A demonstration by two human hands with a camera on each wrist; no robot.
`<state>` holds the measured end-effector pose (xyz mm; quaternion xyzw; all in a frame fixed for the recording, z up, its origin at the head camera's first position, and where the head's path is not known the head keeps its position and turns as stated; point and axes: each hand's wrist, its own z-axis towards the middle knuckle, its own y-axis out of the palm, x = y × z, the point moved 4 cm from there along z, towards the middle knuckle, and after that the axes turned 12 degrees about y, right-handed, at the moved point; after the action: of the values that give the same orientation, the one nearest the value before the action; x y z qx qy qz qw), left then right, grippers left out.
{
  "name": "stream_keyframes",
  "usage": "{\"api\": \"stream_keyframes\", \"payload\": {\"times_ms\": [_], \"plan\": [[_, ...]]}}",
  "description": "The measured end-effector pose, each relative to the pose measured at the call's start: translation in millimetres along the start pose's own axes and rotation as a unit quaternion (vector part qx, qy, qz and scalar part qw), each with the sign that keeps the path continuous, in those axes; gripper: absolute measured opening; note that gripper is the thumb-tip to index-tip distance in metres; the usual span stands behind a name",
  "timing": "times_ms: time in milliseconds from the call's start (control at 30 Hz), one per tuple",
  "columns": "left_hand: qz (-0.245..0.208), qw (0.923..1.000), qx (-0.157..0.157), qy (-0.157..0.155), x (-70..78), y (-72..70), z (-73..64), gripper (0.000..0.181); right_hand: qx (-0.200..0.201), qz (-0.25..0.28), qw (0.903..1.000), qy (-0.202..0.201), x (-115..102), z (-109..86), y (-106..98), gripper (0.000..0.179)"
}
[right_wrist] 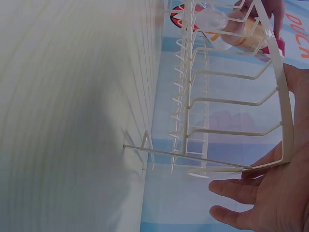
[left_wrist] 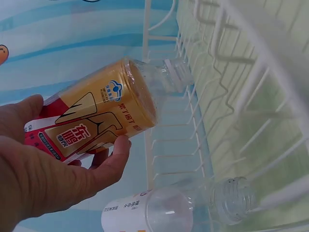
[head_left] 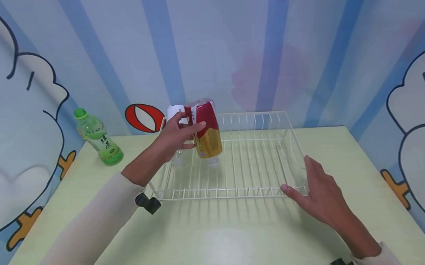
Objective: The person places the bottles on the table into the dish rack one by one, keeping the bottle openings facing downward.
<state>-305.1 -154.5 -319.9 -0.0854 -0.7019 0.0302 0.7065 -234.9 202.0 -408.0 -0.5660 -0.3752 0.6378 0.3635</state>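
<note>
My left hand (head_left: 176, 135) grips a bottle with a red and gold label (head_left: 210, 130) by its sides. This bottle is tilted neck-down over the left part of a white wire dish rack (head_left: 231, 197). In the left wrist view its clear neck (left_wrist: 176, 75) points toward the rack wires. Beside it, partly behind my left hand, a clear bottle with a white label (left_wrist: 126, 212) also stands neck-down at the rack. My right hand (head_left: 320, 194) touches the rack's front right corner, thumb along the front rim and fairly straight fingers along the outer side.
A green tea bottle (head_left: 100, 138) with a green cap stands at the table's left rear, left of the rack. The pale table (head_left: 225, 243) runs back to a blue striped, cartoon-printed backdrop (head_left: 216, 49). Both sleeved wrists carry small black cameras.
</note>
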Motion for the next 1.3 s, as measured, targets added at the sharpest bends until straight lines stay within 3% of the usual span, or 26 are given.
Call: {"api": "stream_keyframes", "payload": {"times_ms": [333, 700, 933, 1133, 1300], "plan": [[0.065, 0.9975, -0.012, -0.025, -13.9, 5.8, 27.2, 0.075, -0.005, 0.009, 0.9999, 0.010, 0, 0.1, 2, 0.105], [0.111, 0.9932, -0.028, -0.021, -20.8, 19.3, 37.4, 0.074, -0.002, 0.008, 0.9999, 0.009, 0, 0.4, 3, 0.105], [0.137, 0.9892, -0.036, -0.038, -25.5, 21.2, 45.0, 0.074, 0.000, 0.008, 0.9999, 0.011, 1, -0.9, 2, 0.105], [0.174, 0.9821, -0.055, -0.046, -23.1, 23.4, 51.4, 0.074, 0.000, 0.011, 0.9999, 0.011, 1, -1.4, 2, 0.105], [0.217, 0.9731, -0.053, -0.056, -22.4, 23.8, 55.4, 0.072, -0.002, 0.018, 0.9998, 0.007, -1, -2.1, 3, 0.104]]}}
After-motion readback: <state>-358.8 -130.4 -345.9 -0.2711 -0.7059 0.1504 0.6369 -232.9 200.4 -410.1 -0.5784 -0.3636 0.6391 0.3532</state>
